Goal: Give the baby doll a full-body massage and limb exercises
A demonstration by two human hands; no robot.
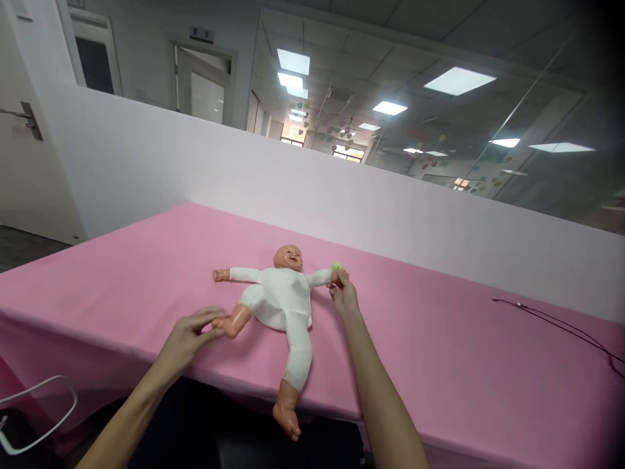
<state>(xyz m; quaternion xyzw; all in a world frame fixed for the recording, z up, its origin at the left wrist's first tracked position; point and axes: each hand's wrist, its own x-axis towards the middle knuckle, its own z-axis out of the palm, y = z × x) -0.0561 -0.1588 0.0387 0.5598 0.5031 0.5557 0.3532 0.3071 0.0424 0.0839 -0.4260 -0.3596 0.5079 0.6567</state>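
A baby doll [283, 293] with a white cloth body lies on its back on a pink-covered table [415, 339], arms spread out and head toward the wall. My left hand [188, 332] is closed around the doll's bent foot [225, 324], thumb on one side and fingers on the other. The doll's other leg hangs its foot [287, 417] over the table's front edge. At the end of the doll's outstretched arm, my right hand [344, 293] pinches the doll's hand [334, 277]. A small yellow-green object [336, 267] shows just beyond those fingers; its kind is unclear.
A thin black cable [561, 319] lies on the table at the right. Behind the table runs a low white wall [342, 202] with glass above it. A white cable loop [63, 404] is at the lower left, and a door [29, 150] stands at far left.
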